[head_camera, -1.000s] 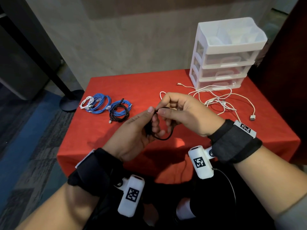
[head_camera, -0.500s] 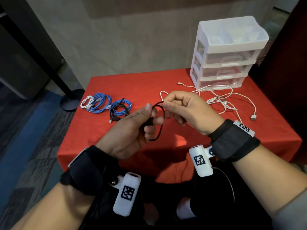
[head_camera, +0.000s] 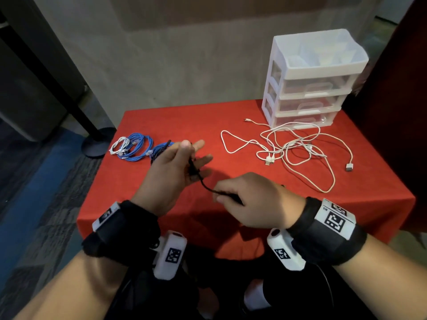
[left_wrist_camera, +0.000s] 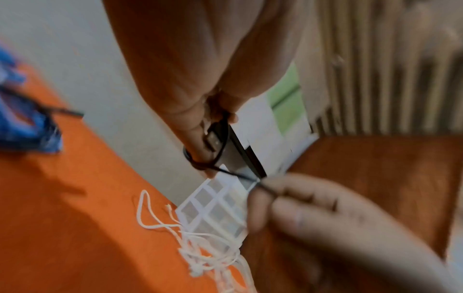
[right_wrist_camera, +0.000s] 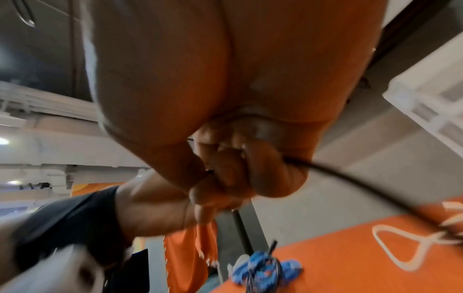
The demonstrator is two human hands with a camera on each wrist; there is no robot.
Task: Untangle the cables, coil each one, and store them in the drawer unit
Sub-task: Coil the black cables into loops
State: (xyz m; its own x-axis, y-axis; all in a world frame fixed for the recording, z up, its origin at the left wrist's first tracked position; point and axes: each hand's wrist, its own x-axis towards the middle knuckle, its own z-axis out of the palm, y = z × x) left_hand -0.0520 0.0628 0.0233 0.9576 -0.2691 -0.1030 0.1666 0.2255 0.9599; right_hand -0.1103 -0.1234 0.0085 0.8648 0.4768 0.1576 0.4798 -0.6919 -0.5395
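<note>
A short black cable (head_camera: 203,183) was held above the red tabletop (head_camera: 231,125) between the two hands: the left hand (head_camera: 175,167) had its thumb pinching the cable's plug end while the outer fingers were spread, and the right hand (head_camera: 249,199) was clenched around the other end. The step in hand was judged to be the coiling of this cable. Coiling appeared done for the blue cables (head_camera: 136,147) and a small white coil (head_camera: 120,146), which were laid in bundles at the tabletop's left side. A tangle of white cables (head_camera: 298,146) was left loose just in front of the drawer unit (head_camera: 309,84), whose drawers were all seen closed, so nothing was judged stored yet and most of the task remained. The left wrist view revealed what the head view could not: the cable was looped around a finger (left_wrist_camera: 200,150) of the left hand, with a metal connector (left_wrist_camera: 213,138) lying against it. In the right wrist view the cable (right_wrist_camera: 350,176) was shown trailing out of the right hand's curled fingers (right_wrist_camera: 230,174), a detail hidden from above.
</note>
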